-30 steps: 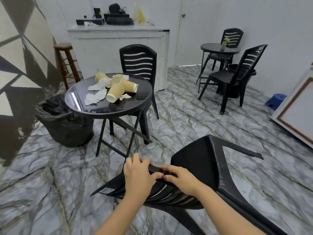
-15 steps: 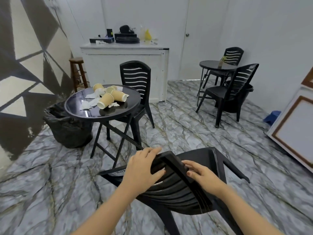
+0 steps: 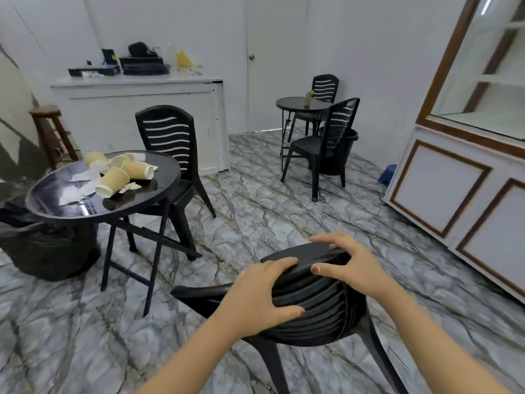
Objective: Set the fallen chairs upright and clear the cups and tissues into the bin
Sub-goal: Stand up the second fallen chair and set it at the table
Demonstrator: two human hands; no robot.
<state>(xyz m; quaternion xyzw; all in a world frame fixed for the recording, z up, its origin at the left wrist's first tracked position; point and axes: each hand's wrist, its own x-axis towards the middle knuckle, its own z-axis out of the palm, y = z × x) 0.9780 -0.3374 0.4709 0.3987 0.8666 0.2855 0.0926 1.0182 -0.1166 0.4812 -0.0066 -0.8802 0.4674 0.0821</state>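
A black plastic chair (image 3: pixel 315 305) stands close in front of me, its slatted back rising toward me. My left hand (image 3: pixel 261 294) grips the left side of the backrest top, thumb on the near face. My right hand (image 3: pixel 349 263) holds the top edge from the right, fingers spread over it. On the round black table (image 3: pixel 159 191) at the left lie several tipped paper cups (image 3: pixel 113 182) among crumpled white tissues (image 3: pixel 76 191). A bin lined with a black bag (image 3: pixel 42 251) sits on the floor left of the table.
Another black chair (image 3: pixel 170 149) stands behind the table. A second table (image 3: pixel 295 105) with two chairs is at the back right. A white counter (image 3: pixel 136 109), a wooden stool (image 3: pixel 51 132) and a white cabinet (image 3: pixel 466 177) line the walls. Marble floor lies between.
The chair has swung from lying tilted on the floor up to standing on its legs. Both hands kept hold of the backrest and rose with it.
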